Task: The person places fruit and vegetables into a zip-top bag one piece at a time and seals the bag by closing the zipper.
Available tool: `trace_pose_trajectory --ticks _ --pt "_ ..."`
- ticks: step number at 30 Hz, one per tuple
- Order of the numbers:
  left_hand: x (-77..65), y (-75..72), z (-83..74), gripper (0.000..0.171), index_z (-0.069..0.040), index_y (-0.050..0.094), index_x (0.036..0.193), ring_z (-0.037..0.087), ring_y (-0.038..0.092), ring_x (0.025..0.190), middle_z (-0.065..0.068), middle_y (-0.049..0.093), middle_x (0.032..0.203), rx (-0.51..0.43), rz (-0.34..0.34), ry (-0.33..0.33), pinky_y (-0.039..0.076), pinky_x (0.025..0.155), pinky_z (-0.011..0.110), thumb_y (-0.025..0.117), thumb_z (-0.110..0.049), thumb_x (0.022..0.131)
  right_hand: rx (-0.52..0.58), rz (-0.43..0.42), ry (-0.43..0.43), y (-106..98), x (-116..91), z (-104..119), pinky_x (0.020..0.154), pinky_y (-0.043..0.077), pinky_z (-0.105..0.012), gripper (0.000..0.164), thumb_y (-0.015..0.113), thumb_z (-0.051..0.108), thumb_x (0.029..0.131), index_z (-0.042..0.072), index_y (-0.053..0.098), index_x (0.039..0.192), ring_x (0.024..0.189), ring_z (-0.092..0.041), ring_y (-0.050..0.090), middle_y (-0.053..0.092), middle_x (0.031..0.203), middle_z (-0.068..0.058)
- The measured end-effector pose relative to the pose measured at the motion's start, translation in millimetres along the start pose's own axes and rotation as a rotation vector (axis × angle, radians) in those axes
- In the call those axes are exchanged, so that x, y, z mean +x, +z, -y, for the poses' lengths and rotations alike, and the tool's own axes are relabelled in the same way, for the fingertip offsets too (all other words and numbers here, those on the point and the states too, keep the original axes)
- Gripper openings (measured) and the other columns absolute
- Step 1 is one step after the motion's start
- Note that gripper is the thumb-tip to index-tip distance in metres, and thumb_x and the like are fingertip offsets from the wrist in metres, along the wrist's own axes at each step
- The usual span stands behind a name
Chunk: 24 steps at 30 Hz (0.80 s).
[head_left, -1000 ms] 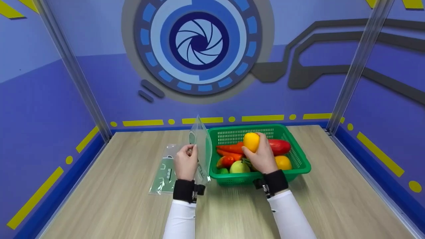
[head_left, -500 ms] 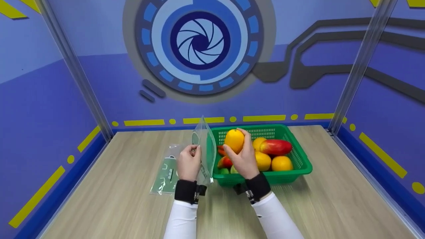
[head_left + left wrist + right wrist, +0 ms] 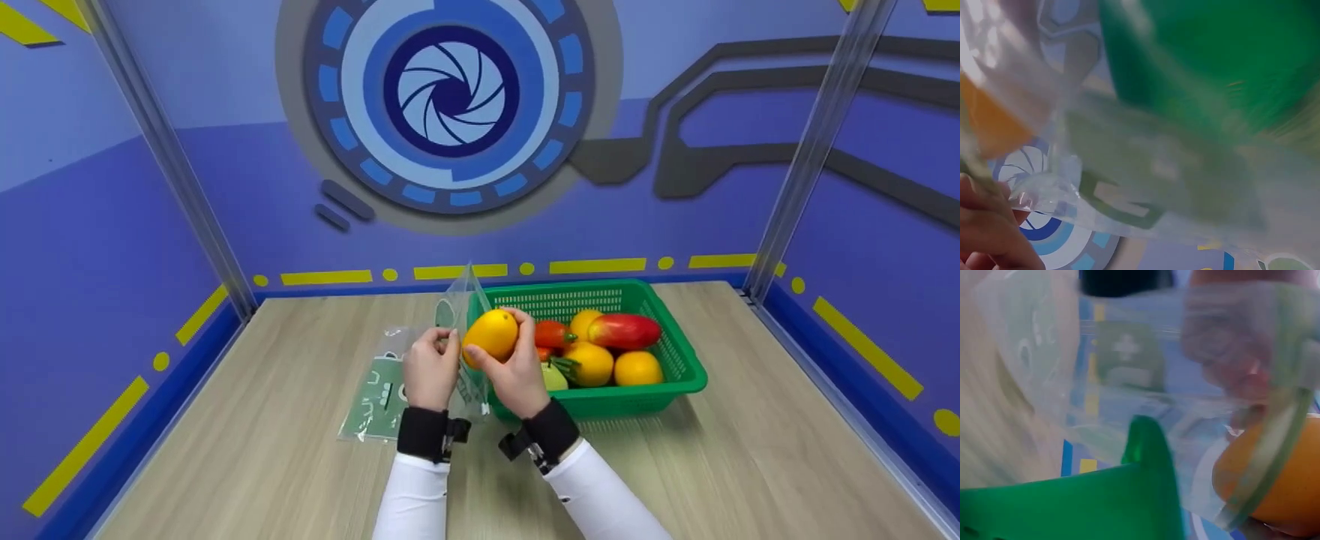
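In the head view my left hand (image 3: 430,375) pinches the edge of a clear zip bag (image 3: 471,397) with green print, held upright with its mouth spread. My right hand (image 3: 523,379) grips a yellow-orange mango (image 3: 491,335), thumb in front and fingers behind, right at the bag's mouth. The right wrist view has the mango (image 3: 1264,475) partly behind the bag's greenish zip strip. Through the film in the left wrist view the mango (image 3: 994,121) shows orange, with the left fingers (image 3: 991,225) at the bag's edge below.
A green basket (image 3: 600,405) stands just right of the bag. It holds a red-yellow fruit (image 3: 626,331), several orange ones, a red pepper (image 3: 553,334) and a pale green fruit (image 3: 555,377). Another printed clear bag (image 3: 375,397) lies flat at the left. Blue walls enclose the table.
My right hand has carried the mango left from over the basket to the bag's mouth. The left hand keeps its pinch on the bag and has shifted slightly right.
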<state>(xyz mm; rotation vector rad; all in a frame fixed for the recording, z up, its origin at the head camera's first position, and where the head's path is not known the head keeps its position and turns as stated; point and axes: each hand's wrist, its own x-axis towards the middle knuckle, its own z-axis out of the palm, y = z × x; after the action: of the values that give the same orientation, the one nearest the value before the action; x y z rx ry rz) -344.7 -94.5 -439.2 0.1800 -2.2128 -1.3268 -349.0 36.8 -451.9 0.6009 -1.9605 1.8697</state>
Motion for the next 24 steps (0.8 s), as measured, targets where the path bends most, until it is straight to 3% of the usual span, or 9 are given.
trace_pose_trajectory --ticks 10,14,18,21,24 --pt "-1.2 -7.3 -8.3 0.018 -0.005 0.075 0.101 0.018 0.050 0.059 0.006 0.058 0.072 -0.033 0.025 -0.082 0.043 0.056 0.026 0.067 -0.021 0.100 -0.398 0.116 0.016 2.2 -2.7 -7.4 0.086 0.060 -0.043 0.072 0.065 0.050 0.096 0.004 0.030 0.140 0.090 -0.028 0.066 0.063 0.112 -0.021" --pt "-2.5 -8.0 -11.3 0.017 -0.004 0.074 0.099 0.018 0.049 0.059 0.007 0.059 0.071 -0.046 0.022 -0.060 0.045 0.056 0.026 0.068 -0.019 0.099 -0.351 0.189 0.033 1.8 -1.7 -6.2 0.098 0.057 -0.048 0.076 0.057 0.045 0.102 0.001 0.020 0.151 0.104 -0.033 0.065 0.057 0.127 -0.026" --pt "-2.9 -8.3 -13.1 0.016 -0.003 0.074 0.096 0.017 0.049 0.058 0.006 0.058 0.068 -0.051 0.013 -0.033 0.044 0.055 0.026 0.068 -0.019 0.098 -0.266 0.290 0.078 0.4 -0.8 -5.2 0.112 0.046 -0.054 0.078 0.055 0.031 0.107 -0.001 0.006 0.159 0.126 -0.040 0.056 0.039 0.151 -0.031" --pt "-3.3 -8.9 -12.7 0.016 -0.003 0.074 0.094 0.016 0.048 0.056 0.005 0.056 0.066 -0.050 -0.005 -0.001 0.041 0.054 0.027 0.069 -0.018 0.097 -0.232 0.326 0.124 0.0 -1.1 -5.2 0.116 0.041 -0.056 0.079 0.057 0.017 0.104 0.000 0.003 0.160 0.132 -0.043 0.051 0.030 0.157 -0.033" --pt "-4.2 -9.3 -11.6 0.015 -0.003 0.073 0.092 0.016 0.046 0.055 0.004 0.054 0.064 -0.051 -0.019 0.017 0.039 0.053 0.026 0.069 -0.017 0.097 -0.234 0.301 0.119 1.2 -2.1 -6.2 0.116 0.040 -0.058 0.082 0.061 0.010 0.100 -0.003 0.005 0.159 0.133 -0.046 0.051 0.031 0.157 -0.036"
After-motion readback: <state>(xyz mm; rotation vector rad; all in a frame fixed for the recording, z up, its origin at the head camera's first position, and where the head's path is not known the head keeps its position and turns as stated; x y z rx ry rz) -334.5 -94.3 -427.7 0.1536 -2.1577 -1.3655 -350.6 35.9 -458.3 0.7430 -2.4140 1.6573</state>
